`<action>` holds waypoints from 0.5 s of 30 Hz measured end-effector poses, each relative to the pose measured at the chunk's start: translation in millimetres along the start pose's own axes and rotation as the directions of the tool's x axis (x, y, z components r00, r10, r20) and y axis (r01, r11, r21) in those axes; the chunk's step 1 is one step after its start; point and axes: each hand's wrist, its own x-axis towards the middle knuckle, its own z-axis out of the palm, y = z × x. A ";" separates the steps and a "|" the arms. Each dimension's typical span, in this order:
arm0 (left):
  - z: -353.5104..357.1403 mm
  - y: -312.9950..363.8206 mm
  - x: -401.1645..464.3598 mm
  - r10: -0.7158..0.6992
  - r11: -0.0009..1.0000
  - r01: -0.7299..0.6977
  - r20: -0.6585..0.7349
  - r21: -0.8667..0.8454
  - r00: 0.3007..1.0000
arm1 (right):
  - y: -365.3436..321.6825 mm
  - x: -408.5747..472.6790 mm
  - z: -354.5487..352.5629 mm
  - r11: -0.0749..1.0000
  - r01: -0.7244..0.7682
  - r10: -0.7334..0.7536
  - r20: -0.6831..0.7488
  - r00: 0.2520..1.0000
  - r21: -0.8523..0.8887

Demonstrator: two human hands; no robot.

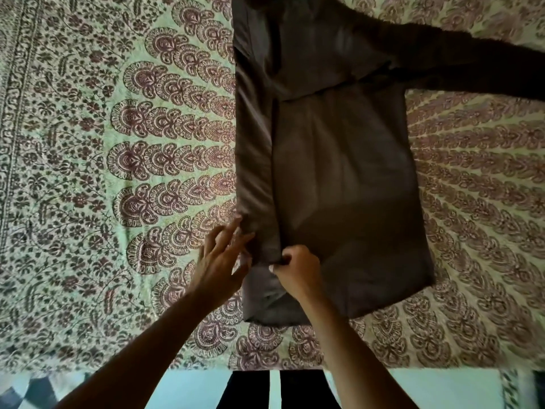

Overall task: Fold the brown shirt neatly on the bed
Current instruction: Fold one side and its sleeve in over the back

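Observation:
The brown shirt (339, 160) lies flat on the bed (88, 172), its length running away from me. Its left side is folded inward as a long strip, with the left sleeve laid along that strip. The right sleeve (472, 66) stretches out to the far right. My right hand (295, 270) pinches the fabric at the lower end of the folded strip, near the hem. My left hand (224, 261) hovers with fingers spread, its fingertips touching the shirt's left edge.
A patterned bedspread with maroon paisley rows covers the bed all around the shirt. The bed's near edge (177, 369) runs across the bottom, with light floor (182, 388) and my dark trouser legs (300, 391) below it.

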 end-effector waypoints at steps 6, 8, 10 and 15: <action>8.2 12.1 3.4 0.009 0.976 -0.063 0.245 0.211 0.969 | 29.0 -9.1 -23.2 1.000 0.002 -0.001 -0.021 1.000 0.023; 12.4 11.9 1.4 -0.011 0.969 -0.061 0.291 0.237 0.957 | 38.1 -7.9 -23.4 0.999 -0.026 0.027 -0.010 1.000 0.040; 13.1 12.4 -0.9 -0.011 0.967 -0.067 0.298 0.248 0.955 | 42.6 -8.9 -23.2 0.996 -0.053 0.051 0.030 0.998 0.065; 12.9 8.9 -11.9 0.046 0.948 -0.139 0.309 0.287 0.950 | 43.0 -8.0 -23.0 0.990 -0.114 0.099 0.160 0.982 0.087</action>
